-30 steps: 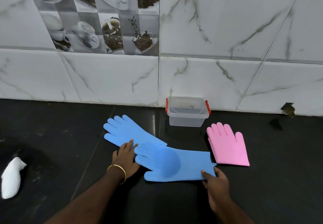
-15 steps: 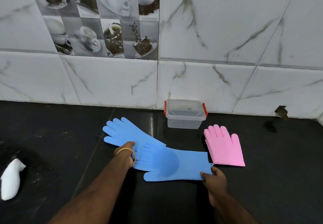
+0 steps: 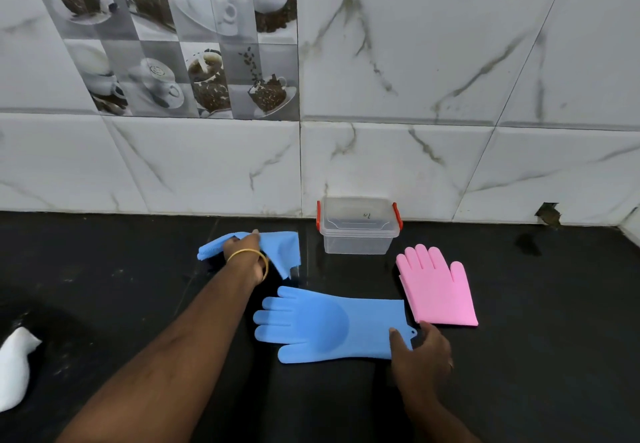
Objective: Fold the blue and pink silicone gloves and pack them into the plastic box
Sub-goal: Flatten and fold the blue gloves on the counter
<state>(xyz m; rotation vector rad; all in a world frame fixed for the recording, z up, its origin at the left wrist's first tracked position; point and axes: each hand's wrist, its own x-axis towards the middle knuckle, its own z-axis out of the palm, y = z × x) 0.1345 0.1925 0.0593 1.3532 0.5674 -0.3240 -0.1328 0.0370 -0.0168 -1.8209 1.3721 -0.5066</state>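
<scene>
Centrally, one blue silicone glove (image 3: 332, 328) lies flat on the black counter (image 3: 554, 356), fingers pointing left, cuff to the right. Right hand (image 3: 420, 356) presses on that cuff, thumb on top; grip underneath hidden. Second blue glove (image 3: 282, 247) is lifted and folded over farther back-left, pinched in the left hand (image 3: 242, 247), gold bangle (image 3: 258, 262) on the wrist. Pink gloves (image 3: 438, 290) stacked flat just right of the blue cuff, fingers toward the wall. Clear plastic box (image 3: 358, 228), lid on, red clips, sits against the marble-tiled wall (image 3: 415, 152). White object (image 3: 15, 366) at far left edge.
</scene>
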